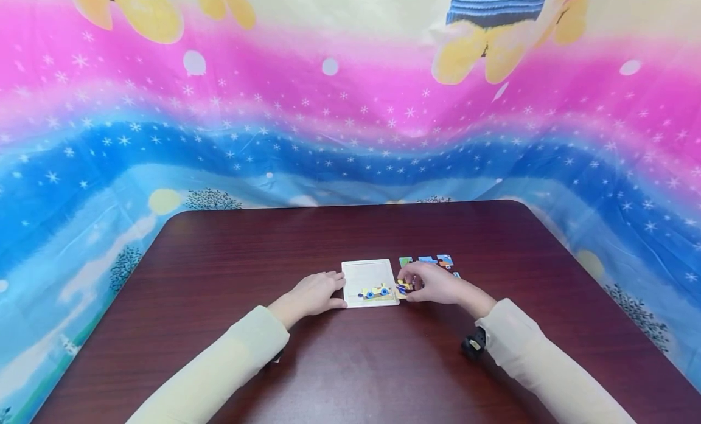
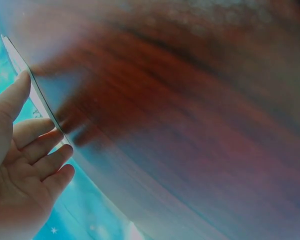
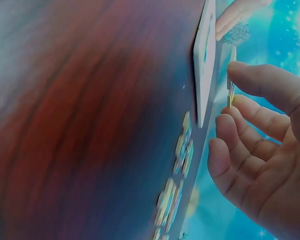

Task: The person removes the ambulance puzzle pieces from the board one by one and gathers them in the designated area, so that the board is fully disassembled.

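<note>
A square white puzzle tray [image 1: 368, 272] lies on the table, with joined puzzle pieces [image 1: 375, 293] along its lower right part showing a yellow vehicle with blue wheels. My left hand [image 1: 313, 293] rests against the tray's left edge, its fingers fairly straight and the fingertips at the rim in the left wrist view. At the tray's right edge, my right hand [image 1: 437, 284] pinches a puzzle piece [image 3: 231, 92] between thumb and index finger. That piece is held above the table, seen edge-on in the right wrist view. Yellow and dark blue show on its face in the head view.
Several loose puzzle pieces [image 1: 445, 261] lie to the right of the tray, partly hidden behind the right hand. Dark reddish-brown wood forms the table [image 1: 263, 241]. A patterned cloth [image 1: 328, 120] hangs beyond its back and side edges.
</note>
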Tool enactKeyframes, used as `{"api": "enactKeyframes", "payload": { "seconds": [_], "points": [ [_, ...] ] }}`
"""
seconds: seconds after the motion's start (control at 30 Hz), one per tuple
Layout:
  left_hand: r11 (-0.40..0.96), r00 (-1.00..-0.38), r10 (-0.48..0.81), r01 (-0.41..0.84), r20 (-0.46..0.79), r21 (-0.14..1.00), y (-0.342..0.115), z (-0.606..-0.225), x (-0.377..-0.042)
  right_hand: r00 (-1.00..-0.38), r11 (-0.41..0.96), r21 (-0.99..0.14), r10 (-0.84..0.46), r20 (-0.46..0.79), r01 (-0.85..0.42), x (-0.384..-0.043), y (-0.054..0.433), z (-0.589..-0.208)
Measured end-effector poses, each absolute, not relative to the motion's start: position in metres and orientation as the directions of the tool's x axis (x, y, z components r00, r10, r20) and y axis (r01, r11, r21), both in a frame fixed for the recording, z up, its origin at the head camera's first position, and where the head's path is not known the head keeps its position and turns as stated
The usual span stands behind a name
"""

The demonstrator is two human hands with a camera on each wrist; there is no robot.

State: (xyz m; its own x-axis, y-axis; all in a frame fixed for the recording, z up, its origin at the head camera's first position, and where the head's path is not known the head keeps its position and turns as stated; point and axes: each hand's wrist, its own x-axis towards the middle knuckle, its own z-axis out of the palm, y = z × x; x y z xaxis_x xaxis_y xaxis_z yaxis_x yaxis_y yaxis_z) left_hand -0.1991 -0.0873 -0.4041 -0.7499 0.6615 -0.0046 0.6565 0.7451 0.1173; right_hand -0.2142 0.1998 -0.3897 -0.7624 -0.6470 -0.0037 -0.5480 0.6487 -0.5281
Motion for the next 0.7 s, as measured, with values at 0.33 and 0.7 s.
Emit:
{"api": "enactKeyframes", "payload": {
  "seconds": [0.33,0.7],
  "points": [
    [0.737,-0.742,0.67,0.666,0.006,0.118,-0.088,-0.406,-0.2,-0.783,0.686,-0.533,-0.618,-0.069,-0.495,-0.207,0.222,-0.392],
    [0.737,-0.742,0.67,0.666,0.006,0.118,-0.087,-0.405,-0.2,-0.78,0.708,-0.519,-0.615,-0.119,-0.479,-0.205,0.229,-0.397]
  ]
}}
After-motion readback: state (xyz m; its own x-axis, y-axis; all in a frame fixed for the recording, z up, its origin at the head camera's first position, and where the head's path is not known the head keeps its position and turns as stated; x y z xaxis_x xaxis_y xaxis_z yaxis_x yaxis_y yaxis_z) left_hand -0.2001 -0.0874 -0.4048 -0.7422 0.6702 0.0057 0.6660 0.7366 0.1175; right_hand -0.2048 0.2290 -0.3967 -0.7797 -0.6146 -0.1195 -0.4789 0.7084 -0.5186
